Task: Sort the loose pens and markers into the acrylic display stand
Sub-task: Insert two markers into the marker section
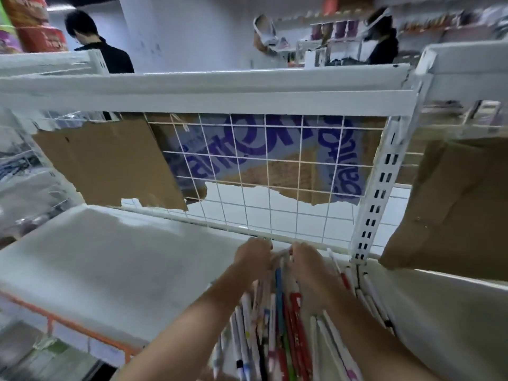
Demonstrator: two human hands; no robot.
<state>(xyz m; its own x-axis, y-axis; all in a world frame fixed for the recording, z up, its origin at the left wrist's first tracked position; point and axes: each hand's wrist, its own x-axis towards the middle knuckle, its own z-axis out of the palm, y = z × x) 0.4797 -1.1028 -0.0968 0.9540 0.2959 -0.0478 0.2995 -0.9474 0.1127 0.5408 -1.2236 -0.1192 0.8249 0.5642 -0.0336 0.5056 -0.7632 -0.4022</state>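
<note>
Pens (279, 320) lie lengthwise, running away from the person. Left hand (254, 255) and right hand (308, 261) meet at their far ends; finger grip cannot be told.

Bare forearms, no sleeves, bare hands (280, 259)

White shelf (110, 257), pens and markers (286, 320) lying on it

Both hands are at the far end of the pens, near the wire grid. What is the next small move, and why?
Probably draw both hands back toward the body. The left hand and right hand appear to pinch the far end of the pens, right against the wire grid; the blur hides the exact grip.
</note>
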